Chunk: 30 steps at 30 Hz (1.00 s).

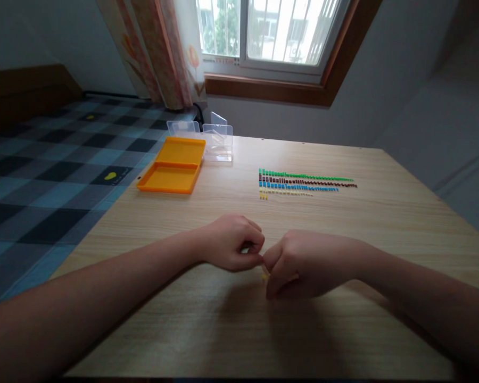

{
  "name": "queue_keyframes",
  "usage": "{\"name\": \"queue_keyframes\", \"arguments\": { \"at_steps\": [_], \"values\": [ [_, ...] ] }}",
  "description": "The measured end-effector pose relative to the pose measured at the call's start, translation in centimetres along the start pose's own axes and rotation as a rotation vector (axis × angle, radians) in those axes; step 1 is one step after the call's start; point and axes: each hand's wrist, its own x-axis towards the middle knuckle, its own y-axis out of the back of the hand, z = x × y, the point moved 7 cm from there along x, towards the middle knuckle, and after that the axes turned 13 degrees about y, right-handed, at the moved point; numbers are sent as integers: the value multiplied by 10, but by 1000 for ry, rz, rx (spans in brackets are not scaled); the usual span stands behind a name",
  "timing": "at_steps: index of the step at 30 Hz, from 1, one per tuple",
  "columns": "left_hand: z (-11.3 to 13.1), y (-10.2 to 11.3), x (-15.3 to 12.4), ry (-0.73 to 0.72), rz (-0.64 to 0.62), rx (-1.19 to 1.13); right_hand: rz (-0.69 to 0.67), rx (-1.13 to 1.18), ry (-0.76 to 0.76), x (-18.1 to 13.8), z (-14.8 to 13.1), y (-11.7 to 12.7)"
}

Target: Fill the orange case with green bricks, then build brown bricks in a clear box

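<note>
Both hands meet over the middle of the wooden table (383, 223). My left hand (229, 242) is curled into a pinch, fingertips touching those of my right hand (303, 264), which is also closed in a pinch. A tiny yellow piece (264, 276) shows just below the touching fingertips; what else the fingers hold is hidden. Farther back lie rows of small beads or pieces (303, 183): green, dark brown, blue and a pale yellow row, lined up side by side.
An open orange plastic case (174, 165) sits at the table's back left, with clear plastic boxes (211, 138) behind it. A bed with a checked blue cover (43, 159) lies left of the table. A window and curtain stand behind.
</note>
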Motion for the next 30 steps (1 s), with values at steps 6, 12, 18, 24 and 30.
{"name": "queue_keyframes", "arguments": {
  "at_steps": [6, 12, 18, 24, 30],
  "values": [
    [1, 1, 0, 10, 19, -1, -50, -33, -7, 0, 10, -7],
    [0, 1, 0, 14, 22, 2, -38, -38, -58, -2, 16, -8],
    [-1, 8, 1, 42, 3, -126, 42, 3, -66, -8, 10, 11],
    [-8, 10, 2, 98, -18, -198, 140, -133, -195, -32, 40, 40],
    [-8, 10, 1, 86, -13, -205, 216, -130, -250, -45, 76, 40]
  ]
}}
